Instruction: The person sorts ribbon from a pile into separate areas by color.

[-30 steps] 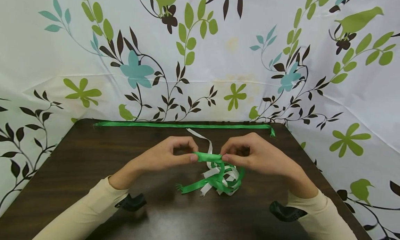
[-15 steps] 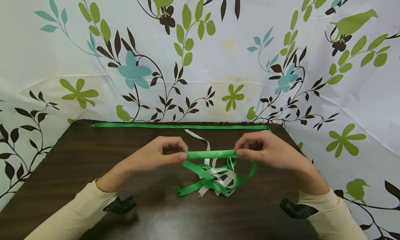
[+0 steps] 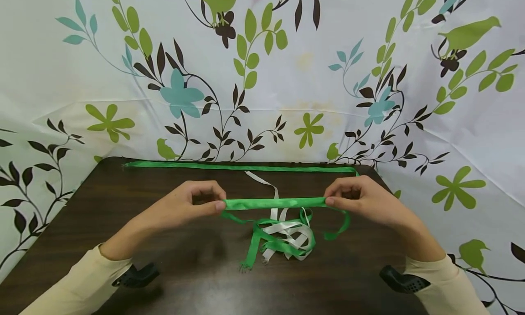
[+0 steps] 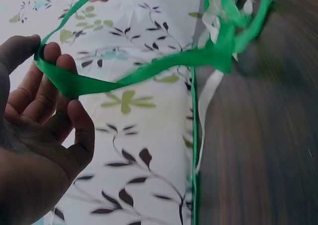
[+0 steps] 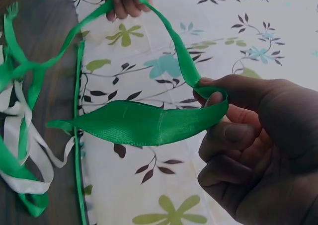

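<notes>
A green ribbon [image 3: 275,203] stretches level between the two hands above the table. My left hand [image 3: 186,204] pinches its left end between thumb and index finger; in the left wrist view the ribbon [image 4: 149,71] bends over the fingers and trails to the pile. My right hand [image 3: 365,201] pinches the other end, and in the right wrist view a slack length [image 5: 144,123] hangs from the fingers. Below lies a tangled pile of green and white ribbons [image 3: 293,235], with a frayed green end toward the table's front.
Another green ribbon [image 3: 246,167] lies straight along the back edge of the dark wooden table [image 3: 197,278]. A white ribbon tail [image 3: 262,180] reaches back from the pile. Behind the table hangs a white cloth [image 3: 270,132] printed with leaves and birds.
Both hands have moved apart, and the green length held between them has grown longer. The frayed green end in the pile has swung from pointing left to pointing toward the front.
</notes>
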A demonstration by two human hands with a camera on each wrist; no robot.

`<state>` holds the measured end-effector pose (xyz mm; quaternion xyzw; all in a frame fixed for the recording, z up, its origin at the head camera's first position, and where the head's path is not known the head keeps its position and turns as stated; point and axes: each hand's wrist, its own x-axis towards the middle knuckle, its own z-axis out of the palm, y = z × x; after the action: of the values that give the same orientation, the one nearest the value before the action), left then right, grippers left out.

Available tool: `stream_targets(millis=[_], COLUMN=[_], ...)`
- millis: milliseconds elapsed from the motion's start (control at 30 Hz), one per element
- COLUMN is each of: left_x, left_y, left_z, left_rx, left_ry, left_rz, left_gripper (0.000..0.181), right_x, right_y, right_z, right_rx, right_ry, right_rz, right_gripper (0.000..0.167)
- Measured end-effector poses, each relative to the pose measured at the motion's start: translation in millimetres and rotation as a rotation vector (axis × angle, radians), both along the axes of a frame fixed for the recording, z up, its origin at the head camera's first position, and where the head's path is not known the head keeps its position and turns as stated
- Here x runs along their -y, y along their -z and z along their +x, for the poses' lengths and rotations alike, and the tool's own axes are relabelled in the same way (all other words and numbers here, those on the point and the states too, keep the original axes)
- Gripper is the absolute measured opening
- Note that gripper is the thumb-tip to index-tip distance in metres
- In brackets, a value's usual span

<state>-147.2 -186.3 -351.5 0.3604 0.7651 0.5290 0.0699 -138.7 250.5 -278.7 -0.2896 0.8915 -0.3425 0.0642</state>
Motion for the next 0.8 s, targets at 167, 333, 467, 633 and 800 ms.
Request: stream_targets(millis=[167,333,467,633,800], left_x=[23.0,39.3,50.6,64.0,78.6], left_y=[2.1,0.8,-1.4,-1.5,2.2], left_z=[4.4,5.5,6.0,6.6,2.6], left_rx=[0.021,0.018,0.002,0.003,-0.009], left_ry=[-0.048,-0.087,-0.121,-0.155,-0.175], left_rz=[-0.018,-0.05,-0.077,-0.103,-0.108], left_gripper=[0.004,0.005,0.005,0.005,0.004], right_x=[-14,-29,-39,-49,-61], right_y=[5.3,8.0,9.9,12.9,17.7], right_z=[-0.8,0.0,-0.6,-4.0,-7.0], right_rx=[0.03,0.078,0.091,0.113,0.127], right_ry=[0.01,0.039,0.053,0.072,0.094], right_rz=[-0.058,-0.136,-0.167,-0.164,-0.153], right_gripper=[0.006,0.007,0.008,0.008,0.008])
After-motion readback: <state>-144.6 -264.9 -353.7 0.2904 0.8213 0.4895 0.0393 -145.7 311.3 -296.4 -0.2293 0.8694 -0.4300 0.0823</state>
